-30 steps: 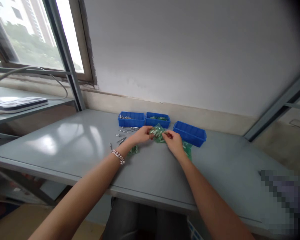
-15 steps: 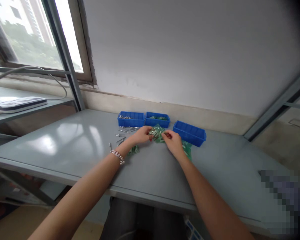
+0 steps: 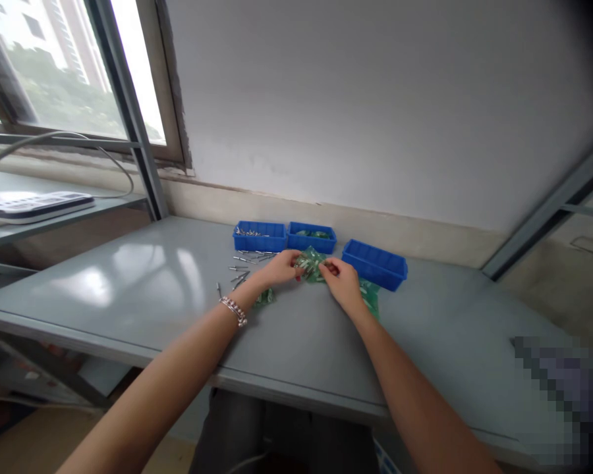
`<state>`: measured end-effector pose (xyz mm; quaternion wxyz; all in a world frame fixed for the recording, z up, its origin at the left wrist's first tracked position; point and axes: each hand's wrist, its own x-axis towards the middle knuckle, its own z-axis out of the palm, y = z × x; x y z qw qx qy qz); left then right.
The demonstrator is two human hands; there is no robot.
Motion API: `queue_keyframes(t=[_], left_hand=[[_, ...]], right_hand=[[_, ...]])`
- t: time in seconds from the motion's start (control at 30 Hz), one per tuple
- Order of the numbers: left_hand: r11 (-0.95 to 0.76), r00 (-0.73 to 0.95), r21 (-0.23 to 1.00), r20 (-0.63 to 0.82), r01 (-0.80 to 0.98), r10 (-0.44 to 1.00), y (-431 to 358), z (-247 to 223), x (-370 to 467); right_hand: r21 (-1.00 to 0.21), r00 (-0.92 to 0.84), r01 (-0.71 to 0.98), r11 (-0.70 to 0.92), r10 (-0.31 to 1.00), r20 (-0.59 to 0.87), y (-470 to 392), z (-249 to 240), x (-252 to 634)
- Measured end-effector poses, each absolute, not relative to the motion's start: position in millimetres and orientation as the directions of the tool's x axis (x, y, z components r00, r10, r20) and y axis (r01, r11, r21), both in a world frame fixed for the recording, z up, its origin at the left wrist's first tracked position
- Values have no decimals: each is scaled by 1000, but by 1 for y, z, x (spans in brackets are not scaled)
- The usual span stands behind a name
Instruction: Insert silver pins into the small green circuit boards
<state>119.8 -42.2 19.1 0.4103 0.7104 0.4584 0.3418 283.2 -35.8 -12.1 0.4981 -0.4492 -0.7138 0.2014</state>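
A green see-through plastic bag with small metal pieces inside is held between my two hands above the grey table. My left hand pinches its left side, and my right hand grips the right side with thumb and fingers. Several blind rivets lie scattered left of my left hand. Under my left wrist a second green bag is partly hidden. Another green bag lies beside my right wrist, partly covered by it.
Along the wall stand a blue bin with metal pieces, a blue bin with green bags and a third blue bin. A shelf with a white device is at left. A blurred-out object lies at right.
Both hands keep their hold on the bag and have hardly moved. The view has shifted very slightly.
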Motion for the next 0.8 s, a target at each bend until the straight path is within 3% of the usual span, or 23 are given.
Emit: queue_keyframes(t=[0.2, 0.37, 0.53, 0.67, 0.8], left_hand=[[-210, 271, 878, 96, 431, 958, -38, 14, 118], [-216, 314, 894, 91, 392, 945, -42, 19, 120], [-234, 309, 918, 133, 319, 942, -42, 19, 120], [-345, 192, 884, 297, 315, 935, -34, 14, 116], [-383, 139, 894, 359, 235, 923, -34, 15, 114]], right_hand=[[-737, -99, 445, 510, 845, 525, -35, -15, 284], [-805, -121, 365, 468, 881, 458, -35, -14, 284], [-934, -140, 95, 344, 934, 330, -41, -7, 282], [-968, -209, -157, 195, 952, 225, -44, -2, 282], [-980, -209, -166, 110, 967, 144, -44, -3, 281]])
